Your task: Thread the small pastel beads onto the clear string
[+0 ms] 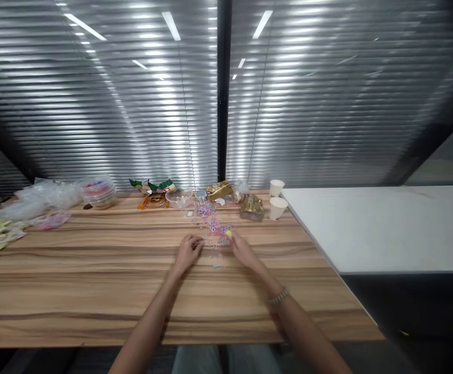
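Small pink, blue and white beads (215, 226) lie scattered on the wooden table (94, 280), spilling from a small clear jar (201, 197) that seems to lie on its side. My left hand (189, 250) rests just left of the beads, fingers curled together; what they hold, if anything, is too small to tell. On the right side of the beads, my right hand (243, 249) pinches a small yellow piece (228, 234) at its fingertips. A beaded bracelet circles my right wrist.
Behind the beads are a clear bowl (178, 198), gold packages (252, 207), snack wrappers (154, 200) and two paper cups (278, 208). Stacked tubs (98, 192) and plastic bags (41, 200) sit at left. A white table (398, 228) adjoins at right.
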The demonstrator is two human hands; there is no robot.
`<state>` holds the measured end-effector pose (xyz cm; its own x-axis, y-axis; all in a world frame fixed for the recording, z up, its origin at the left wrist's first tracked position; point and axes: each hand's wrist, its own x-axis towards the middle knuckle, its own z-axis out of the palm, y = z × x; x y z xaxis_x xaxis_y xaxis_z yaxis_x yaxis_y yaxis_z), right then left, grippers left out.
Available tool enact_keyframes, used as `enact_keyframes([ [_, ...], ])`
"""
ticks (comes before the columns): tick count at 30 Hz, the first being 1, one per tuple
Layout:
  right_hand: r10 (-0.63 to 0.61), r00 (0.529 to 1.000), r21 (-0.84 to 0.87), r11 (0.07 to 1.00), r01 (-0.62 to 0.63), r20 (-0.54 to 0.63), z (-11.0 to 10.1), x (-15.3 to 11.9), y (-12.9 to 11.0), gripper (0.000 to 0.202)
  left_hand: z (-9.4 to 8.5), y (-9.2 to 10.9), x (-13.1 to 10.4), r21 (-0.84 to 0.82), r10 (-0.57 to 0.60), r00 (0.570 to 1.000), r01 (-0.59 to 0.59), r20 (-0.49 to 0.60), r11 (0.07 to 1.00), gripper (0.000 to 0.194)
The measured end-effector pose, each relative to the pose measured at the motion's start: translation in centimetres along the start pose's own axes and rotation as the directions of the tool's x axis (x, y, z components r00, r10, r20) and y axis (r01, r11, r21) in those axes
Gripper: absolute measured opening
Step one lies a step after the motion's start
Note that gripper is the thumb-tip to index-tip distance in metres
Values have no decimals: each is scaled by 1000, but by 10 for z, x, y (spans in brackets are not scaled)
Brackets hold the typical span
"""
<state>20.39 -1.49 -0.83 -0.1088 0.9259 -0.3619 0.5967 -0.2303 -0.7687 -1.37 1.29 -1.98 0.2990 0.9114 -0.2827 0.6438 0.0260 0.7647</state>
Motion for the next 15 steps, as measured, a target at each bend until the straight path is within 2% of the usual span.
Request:
enact_keyframes([
  [2,24,999,-11,1000,-24,-22,3,0,0,27,2,2,1,28,13,1000,-13,21,1000,23],
  [6,25,998,1,1000,-25,-58,7,-2,-2,26,7,1,9,-21,-120,992,121,40,992,20],
  [8,27,997,16,1000,-26,-66,7,-2,-5,26,9,-3,12,-48,-150,988,152,40,987,19],
  [12,34,998,63,998,-31,-59,7,-3,-15,26,9,-3,13,-130,-129,990,136,63,982,21],
  [15,-2,1000,145,989,3,-12,8,-1,-20,26,6,4,10,-222,-82,991,104,109,970,25],
])
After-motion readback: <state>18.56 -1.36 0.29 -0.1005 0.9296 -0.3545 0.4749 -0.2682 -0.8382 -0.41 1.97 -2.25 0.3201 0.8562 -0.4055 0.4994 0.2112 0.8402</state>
